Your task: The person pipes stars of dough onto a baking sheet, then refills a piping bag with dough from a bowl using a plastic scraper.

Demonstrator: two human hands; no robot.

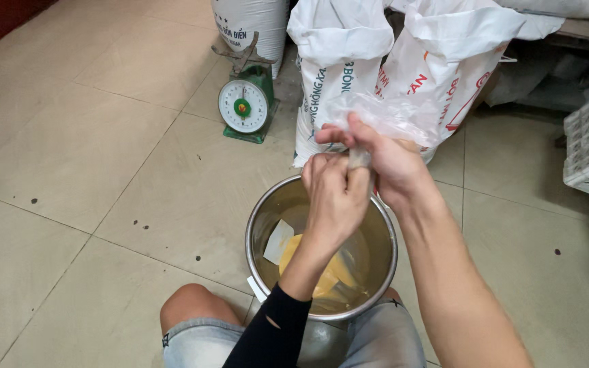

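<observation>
Left hand [335, 194]: squeezing shut around the clear plastic bag [383, 116].
Right hand [383, 160]: pinching the same bag.
Underneath: the shiny metal pot [257, 225] is sitting.

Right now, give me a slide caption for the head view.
Both hands, left hand and right hand, grip a clear plastic bag above a steel bowl.

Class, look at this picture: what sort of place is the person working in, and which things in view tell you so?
Probably a storeroom or back room of a food workshop: big white sacks stand on the tiled floor, a green dial scale sits beside them, and a steel pot is between the person's knees.
</observation>
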